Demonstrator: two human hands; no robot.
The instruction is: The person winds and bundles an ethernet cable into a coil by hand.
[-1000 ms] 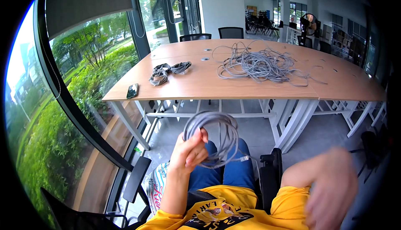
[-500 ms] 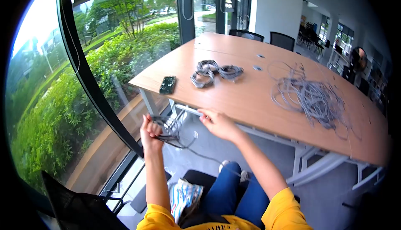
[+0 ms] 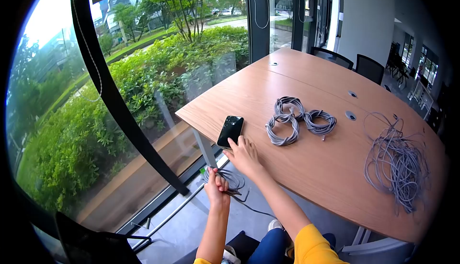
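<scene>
My left hand [image 3: 217, 183] is closed around a loosely coiled grey cable [image 3: 235, 181] in front of the table edge, and a loose length of it trails down toward my legs. Over the near left edge of the table, my right hand [image 3: 245, 156] reaches out with its fingers extended, holding nothing. Its index fingertip is at the lower end of a black smartphone [image 3: 231, 130] lying flat with a dark, reflective screen. Beyond that hand lie wound bundles of grey cable [image 3: 283, 132] on the wooden table [image 3: 316, 177].
A tangled heap of grey cable [image 3: 397, 168] spreads over the table's right side. Round grommets [image 3: 350, 115] are set in the tabletop. Black chairs [image 3: 370, 69] stand at the far side. Tall windows [image 3: 167, 48] run along the left, and a black chair [image 3: 91, 240] is at lower left.
My right hand has moved from in front of the table edge up to the phone, its fingers now extended. My left hand keeps the cable coil. The head view has shifted left.
</scene>
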